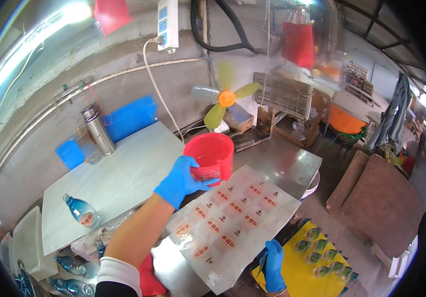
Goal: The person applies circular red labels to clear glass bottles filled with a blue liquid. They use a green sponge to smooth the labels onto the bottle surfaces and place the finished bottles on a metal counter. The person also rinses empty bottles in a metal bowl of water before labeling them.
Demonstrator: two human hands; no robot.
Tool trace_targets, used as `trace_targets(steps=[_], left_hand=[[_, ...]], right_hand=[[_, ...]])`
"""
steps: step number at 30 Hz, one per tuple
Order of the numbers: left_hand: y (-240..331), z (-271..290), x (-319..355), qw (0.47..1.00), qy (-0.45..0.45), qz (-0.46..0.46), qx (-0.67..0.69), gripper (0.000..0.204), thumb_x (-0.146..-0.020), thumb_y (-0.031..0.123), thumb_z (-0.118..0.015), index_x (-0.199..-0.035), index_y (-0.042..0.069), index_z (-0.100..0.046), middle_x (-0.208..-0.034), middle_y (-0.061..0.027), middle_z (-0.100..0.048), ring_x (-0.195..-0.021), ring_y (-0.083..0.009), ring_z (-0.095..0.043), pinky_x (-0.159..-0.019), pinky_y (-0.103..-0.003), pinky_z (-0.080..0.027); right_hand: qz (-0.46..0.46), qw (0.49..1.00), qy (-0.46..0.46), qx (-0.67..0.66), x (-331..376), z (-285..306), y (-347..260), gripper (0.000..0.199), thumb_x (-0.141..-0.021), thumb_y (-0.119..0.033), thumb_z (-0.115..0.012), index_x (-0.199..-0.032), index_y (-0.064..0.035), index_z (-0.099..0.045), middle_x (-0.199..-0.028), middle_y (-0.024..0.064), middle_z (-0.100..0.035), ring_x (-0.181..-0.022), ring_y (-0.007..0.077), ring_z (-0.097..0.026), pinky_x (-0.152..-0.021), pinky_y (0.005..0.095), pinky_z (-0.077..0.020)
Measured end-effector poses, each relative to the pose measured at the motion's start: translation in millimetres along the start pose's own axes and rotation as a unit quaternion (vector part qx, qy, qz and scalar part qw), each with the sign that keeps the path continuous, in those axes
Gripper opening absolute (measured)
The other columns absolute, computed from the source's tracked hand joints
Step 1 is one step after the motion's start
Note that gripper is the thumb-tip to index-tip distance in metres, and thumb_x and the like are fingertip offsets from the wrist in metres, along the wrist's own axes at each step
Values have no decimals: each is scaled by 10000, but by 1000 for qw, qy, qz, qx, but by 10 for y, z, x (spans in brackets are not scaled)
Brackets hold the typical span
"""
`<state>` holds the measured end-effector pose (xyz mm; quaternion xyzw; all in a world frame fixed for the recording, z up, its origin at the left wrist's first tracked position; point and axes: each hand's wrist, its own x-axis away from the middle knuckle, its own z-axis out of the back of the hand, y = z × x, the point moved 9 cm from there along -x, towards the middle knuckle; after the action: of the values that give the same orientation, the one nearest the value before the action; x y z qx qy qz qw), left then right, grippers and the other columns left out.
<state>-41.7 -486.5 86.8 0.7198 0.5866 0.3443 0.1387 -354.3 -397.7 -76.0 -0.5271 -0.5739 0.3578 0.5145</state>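
Two hands: both wear blue gloves; the left hand (181, 180) is at the red bucket, the right hand (274, 265) is low at the near corner of the plastic sheet.
Red bucket: the red bucket (212, 157) is upright at the far corner of the sheet, on the steel bench (282, 166), its open mouth up.
Left fingers: they are closed around the near wall of the bucket — thumb side at the rim, the other fingers over the outside.
Right fingers: clenched on a thin dark tool (263, 264) that points up and toward the sheet; what kind of tool it is I cannot tell.
Plastic sheet: the plastic sheet (233, 225) is clear with rows of red round labels, and it lies flat on the bench with its long axis going from near-left to far-right.
Key relation: the bucket touches the far-left end of the sheet, straight ahead of the left hand — the right hand is well apart from it, at the opposite edge.
Nearer hand: the left one.
Around: a pale board (114, 183) with a bottle (82, 212) lying on it is to the left, a yellow tray (302, 270) with green pieces is below on the right, a small fan (225, 98) is behind the bucket.
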Motion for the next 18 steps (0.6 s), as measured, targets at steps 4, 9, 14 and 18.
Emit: trace_targets(steps=[4,9,14,18], left_hand=[[-138,-152,-679,998,25,-20,63,665,-627,61,-468,-1275,125,-332,-1330,-186,-300,-1209,-439,-332,-914,-644,-351],[-309,-112,-1295,995,-4,-19,99,672,-639,82,-468,-1290,162,-323,-1362,-166,-264,-1221,-456,-310,-952,-676,-266],[-356,297,-1490,996,75,-32,43,679,-650,101,-455,-1308,168,-301,-1369,-151,-275,-1218,-451,-321,-963,-659,-231],[-396,472,-1491,991,130,-6,-31,631,-674,118,-434,-1294,121,-315,-1334,-140,-357,-1180,-383,-413,-946,-610,-335]], right_hand=[[75,958,24,277,61,-157,-343,210,-714,-29,-567,-913,38,-584,-652,91,-583,-574,142,-536,-548,278,-430],[95,976,37,192,-39,-81,-195,245,-670,8,-565,-911,48,-574,-693,58,-586,-593,113,-515,-548,254,-410],[183,942,38,280,61,-220,-392,161,-805,-41,-515,-910,29,-614,-734,73,-607,-588,114,-522,-536,255,-425],[84,976,30,200,-77,-32,-157,340,-668,42,-506,-1006,56,-542,-762,60,-577,-643,99,-504,-562,238,-407]])
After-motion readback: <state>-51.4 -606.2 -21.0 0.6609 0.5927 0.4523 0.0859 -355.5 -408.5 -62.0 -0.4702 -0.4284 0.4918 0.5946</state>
